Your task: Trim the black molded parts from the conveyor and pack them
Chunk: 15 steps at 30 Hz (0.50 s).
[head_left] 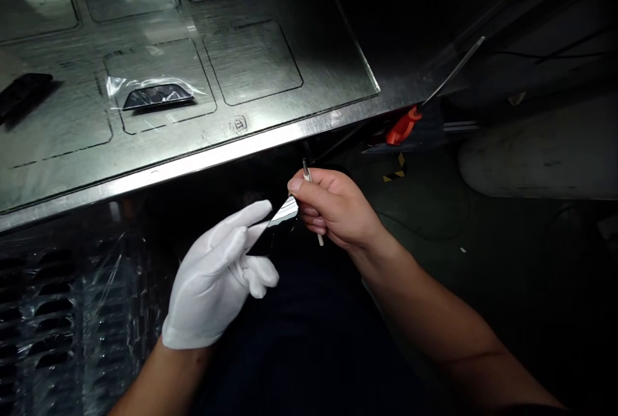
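Observation:
My left hand (212,281), in a white glove, holds a glossy, dark mirror-like piece (286,210) between its fingers. White stripes are reflected in its upper corner, and its lower part blends into the dark background. My bare right hand (340,207) is closed around a slim, pen-like tool (306,170) with a pale shaft and dark tip pointing up. Its thumb and forefinger are at the upper corner of the glossy piece; whether they pinch it too, I cannot tell. Both hands are just in front of the bench edge.
The metal bench (241,145) bears drawn black outlines. On it lie a black part (159,96) with clear film and another black part (24,95). A red-handled tool (404,126) with a long metal shaft sticks out at right. Clear plastic trays (111,313) fill the lower left.

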Tool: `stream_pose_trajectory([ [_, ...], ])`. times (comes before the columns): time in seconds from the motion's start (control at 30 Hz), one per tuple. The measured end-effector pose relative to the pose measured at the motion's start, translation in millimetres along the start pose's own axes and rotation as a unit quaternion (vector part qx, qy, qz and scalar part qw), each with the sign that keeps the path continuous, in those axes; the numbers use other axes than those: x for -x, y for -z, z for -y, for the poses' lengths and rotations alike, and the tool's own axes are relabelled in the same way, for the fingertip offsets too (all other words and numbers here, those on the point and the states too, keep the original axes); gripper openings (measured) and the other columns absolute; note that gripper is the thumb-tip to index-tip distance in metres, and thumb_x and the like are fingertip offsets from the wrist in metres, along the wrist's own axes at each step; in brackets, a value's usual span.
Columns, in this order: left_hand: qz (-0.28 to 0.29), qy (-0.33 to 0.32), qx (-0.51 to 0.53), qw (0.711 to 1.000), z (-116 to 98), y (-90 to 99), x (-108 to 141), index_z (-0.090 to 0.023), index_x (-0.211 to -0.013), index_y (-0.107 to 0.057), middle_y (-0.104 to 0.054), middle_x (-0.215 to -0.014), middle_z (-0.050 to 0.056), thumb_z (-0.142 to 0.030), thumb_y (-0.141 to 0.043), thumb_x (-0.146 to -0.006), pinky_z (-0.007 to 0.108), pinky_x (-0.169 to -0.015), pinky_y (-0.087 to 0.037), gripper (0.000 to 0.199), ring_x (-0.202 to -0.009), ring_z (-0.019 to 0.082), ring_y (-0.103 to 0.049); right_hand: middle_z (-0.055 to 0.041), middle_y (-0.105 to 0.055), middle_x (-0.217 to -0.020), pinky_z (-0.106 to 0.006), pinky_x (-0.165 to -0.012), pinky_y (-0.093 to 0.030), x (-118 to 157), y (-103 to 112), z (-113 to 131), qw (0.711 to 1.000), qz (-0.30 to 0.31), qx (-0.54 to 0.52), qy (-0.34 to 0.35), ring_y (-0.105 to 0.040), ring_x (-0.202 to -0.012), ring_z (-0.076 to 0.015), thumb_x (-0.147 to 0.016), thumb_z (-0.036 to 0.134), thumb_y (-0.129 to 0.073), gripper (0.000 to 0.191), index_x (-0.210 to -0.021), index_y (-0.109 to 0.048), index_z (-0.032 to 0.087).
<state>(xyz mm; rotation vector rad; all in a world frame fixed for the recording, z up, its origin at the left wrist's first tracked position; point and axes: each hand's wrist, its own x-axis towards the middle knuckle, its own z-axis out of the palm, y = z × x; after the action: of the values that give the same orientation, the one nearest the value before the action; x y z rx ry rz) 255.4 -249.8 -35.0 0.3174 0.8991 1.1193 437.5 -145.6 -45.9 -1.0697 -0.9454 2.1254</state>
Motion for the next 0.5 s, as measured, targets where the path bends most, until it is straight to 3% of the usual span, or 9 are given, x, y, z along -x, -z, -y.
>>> stream_pose_trajectory([
  [0.07, 0.006, 0.008, 0.003, 1.0, 0.2, 0.1, -0.5, -0.019, -0.134, -0.073, -0.077, -0.083, 0.011, -0.032, -0.057, -0.103, 0.014, -0.054, -0.056, 0.037, -0.057, 0.014, -0.07, 0.0099, -0.036, -0.054, -0.014, -0.035, -0.025, -0.1, -0.1, -0.1, 1.0, 0.001, 0.001, 0.001, -0.028, -0.042, -0.0021, -0.09, 0.037, -0.073, 0.036, -0.073, -0.047, 0.018],
  [0.2, 0.01, 0.029, -0.007, 1.0, -0.5, -1.0, -2.9, -0.019, -0.134, -0.072, -0.076, -0.115, 0.018, -0.033, -0.053, -0.105, 0.016, -0.053, -0.056, 0.037, -0.06, 0.012, -0.07, 0.0103, -0.038, -0.049, -0.014, -0.036, -0.028, 0.7, -0.3, 0.2, 1.0, 0.013, 0.009, 0.018, -0.03, -0.039, -0.0021, -0.091, 0.035, -0.072, 0.035, -0.073, -0.048, 0.018],
  [0.27, 0.022, 0.033, -0.012, 0.999, -1.9, -1.9, -3.3, -0.017, -0.135, -0.071, -0.074, -0.12, 0.019, -0.034, -0.051, -0.106, 0.016, -0.053, -0.056, 0.039, -0.061, 0.012, -0.07, 0.0103, -0.039, -0.048, -0.014, -0.037, -0.03, 1.3, -0.8, 0.8, 0.999, 0.02, 0.012, 0.027, -0.032, -0.038, -0.0023, -0.092, 0.034, -0.072, 0.033, -0.073, -0.049, 0.018],
  [0.5, 0.026, 0.058, -0.026, 0.998, -7.3, -2.7, -0.1, -0.013, -0.136, -0.069, -0.076, -0.086, 0.013, -0.036, -0.05, -0.106, 0.016, -0.054, -0.055, 0.042, -0.058, 0.013, -0.067, 0.0095, -0.042, -0.047, -0.016, -0.038, -0.032, 1.1, -1.7, 0.7, 0.999, 0.025, 0.029, 0.034, -0.035, -0.038, -0.0033, -0.093, 0.035, -0.071, 0.03, -0.075, -0.054, 0.018],
])
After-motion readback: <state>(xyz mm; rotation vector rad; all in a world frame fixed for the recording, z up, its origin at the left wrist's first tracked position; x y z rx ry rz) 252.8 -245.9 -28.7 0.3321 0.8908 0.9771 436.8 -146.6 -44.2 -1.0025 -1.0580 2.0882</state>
